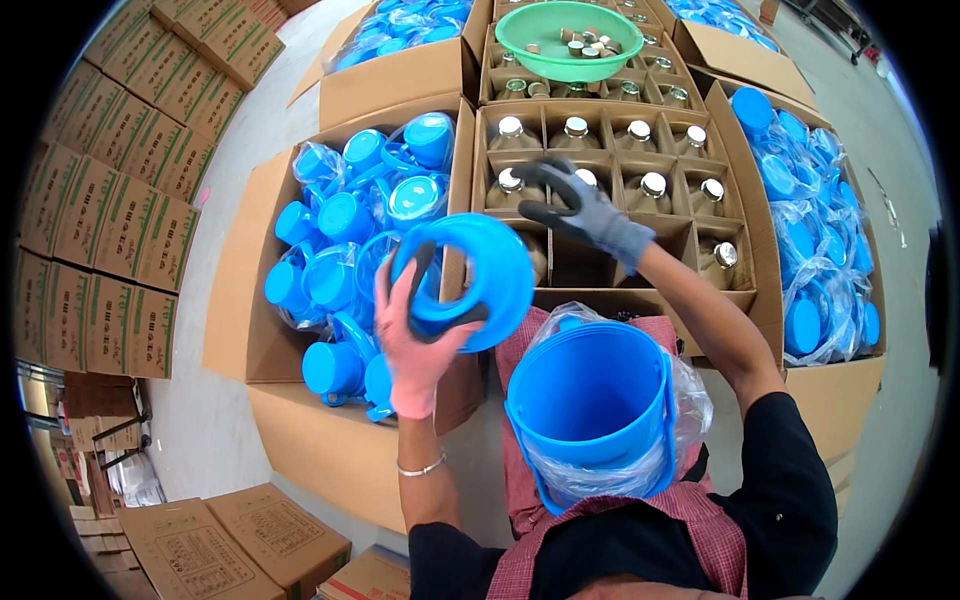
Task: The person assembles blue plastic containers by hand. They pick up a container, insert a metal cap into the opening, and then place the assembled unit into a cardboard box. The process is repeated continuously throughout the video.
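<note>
My left hand [412,345], in a pink glove with dark fingertips, grips a round blue plastic lid [505,285] with a wide opening. Motion blurs the lid slightly; it is raised above the edge of a carton of blue jugs. A blue bucket [588,385] with its handle hanging down stands upright and open-topped on my lap, partly wrapped in clear plastic. My right hand [590,205], grey-gloved with dark fingertips, reaches over a divided carton [610,297]. Its fingers are spread beside a white-capped bottle [508,182], with nothing visibly held.
Blue jugs [345,215] in plastic fill the left carton; more blue pieces [800,240] fill the right one. A green basin [520,50] holding small caps rests on the far bottle carton. Stacked cartons [120,190] line the left; closed boxes [275,530] sit at lower left.
</note>
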Demonstrator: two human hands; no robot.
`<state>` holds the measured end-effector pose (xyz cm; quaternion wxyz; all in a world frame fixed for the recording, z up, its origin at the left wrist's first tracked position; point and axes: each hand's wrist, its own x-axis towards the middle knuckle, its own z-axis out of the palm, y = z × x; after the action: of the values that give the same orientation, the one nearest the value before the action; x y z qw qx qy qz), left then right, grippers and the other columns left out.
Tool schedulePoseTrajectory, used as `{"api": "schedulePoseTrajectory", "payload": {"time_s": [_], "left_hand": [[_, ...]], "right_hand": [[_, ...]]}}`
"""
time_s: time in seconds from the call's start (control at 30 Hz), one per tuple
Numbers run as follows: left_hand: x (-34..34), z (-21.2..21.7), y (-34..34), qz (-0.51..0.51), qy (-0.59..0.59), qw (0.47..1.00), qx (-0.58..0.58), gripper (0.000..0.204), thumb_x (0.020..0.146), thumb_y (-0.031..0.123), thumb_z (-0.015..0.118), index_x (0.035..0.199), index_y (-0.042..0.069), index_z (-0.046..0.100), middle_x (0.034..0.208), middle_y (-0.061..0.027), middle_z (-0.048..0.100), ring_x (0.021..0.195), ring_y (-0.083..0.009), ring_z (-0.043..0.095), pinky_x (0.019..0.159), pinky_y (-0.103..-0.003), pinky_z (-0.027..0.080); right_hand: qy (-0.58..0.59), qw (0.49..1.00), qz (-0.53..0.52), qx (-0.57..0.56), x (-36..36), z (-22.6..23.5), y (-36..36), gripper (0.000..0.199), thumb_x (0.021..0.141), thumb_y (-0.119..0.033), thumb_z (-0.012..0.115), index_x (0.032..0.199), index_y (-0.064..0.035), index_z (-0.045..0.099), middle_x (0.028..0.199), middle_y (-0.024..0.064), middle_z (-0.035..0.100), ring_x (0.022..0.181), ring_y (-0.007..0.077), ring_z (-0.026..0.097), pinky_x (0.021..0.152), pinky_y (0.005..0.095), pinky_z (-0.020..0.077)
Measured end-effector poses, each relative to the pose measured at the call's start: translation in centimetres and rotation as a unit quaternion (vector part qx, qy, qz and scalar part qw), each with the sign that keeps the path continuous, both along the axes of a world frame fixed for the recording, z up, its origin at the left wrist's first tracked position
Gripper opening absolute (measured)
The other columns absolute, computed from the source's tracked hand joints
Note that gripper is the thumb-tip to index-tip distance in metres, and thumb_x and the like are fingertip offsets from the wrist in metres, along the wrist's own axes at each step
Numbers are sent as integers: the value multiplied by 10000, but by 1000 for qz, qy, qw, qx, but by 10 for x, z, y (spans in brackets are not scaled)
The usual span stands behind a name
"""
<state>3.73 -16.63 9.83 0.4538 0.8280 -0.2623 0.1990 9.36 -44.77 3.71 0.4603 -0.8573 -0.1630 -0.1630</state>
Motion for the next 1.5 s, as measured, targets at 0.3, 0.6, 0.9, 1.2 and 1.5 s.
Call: {"api": "schedulePoseTrajectory", "payload": {"time_s": [0.3,0.6,0.9,1.2,1.5], "left_hand": [[-44,-39,43,185,97,977,-29,298,660,12,661,937,-8,553,1281,-140,493,1090,-258,476,977,-357,366],[-35,-47,46,123,149,948,-251,264,857,100,546,1089,-26,542,1152,-81,522,1006,-180,493,914,-312,391],[1,-37,-21,-26,149,949,-278,306,917,162,576,1129,-53,522,964,-28,552,861,-121,497,779,-261,420],[42,-7,-120,-120,145,910,-371,365,899,247,617,1145,-12,542,1062,-43,542,962,-143,537,859,-293,457],[59,51,-228,-284,86,863,-408,727,776,324,739,1358,29,418,1317,-111,479,1195,-228,480,1028,-385,384]], "right_hand": [[174,935,48,-305,37,-144,55,715,707,-311,738,1348,-193,445,1195,190,536,1122,369,517,957,475,414],[-97,978,-164,-80,-29,35,-17,686,776,-418,715,1348,-136,465,1205,181,543,1094,349,528,935,453,433],[-276,928,-200,-149,-68,132,-104,603,793,-349,715,1308,-118,504,1137,163,566,1035,364,535,896,462,452],[-245,923,-242,-173,-72,106,-124,757,747,-352,751,1382,-111,417,1229,170,535,1029,381,538,890,461,454],[-234,912,-194,274,-67,80,-122,350,984,-234,481,1224,15,532,1137,144,609,1004,226,602,895,338,467]]}}
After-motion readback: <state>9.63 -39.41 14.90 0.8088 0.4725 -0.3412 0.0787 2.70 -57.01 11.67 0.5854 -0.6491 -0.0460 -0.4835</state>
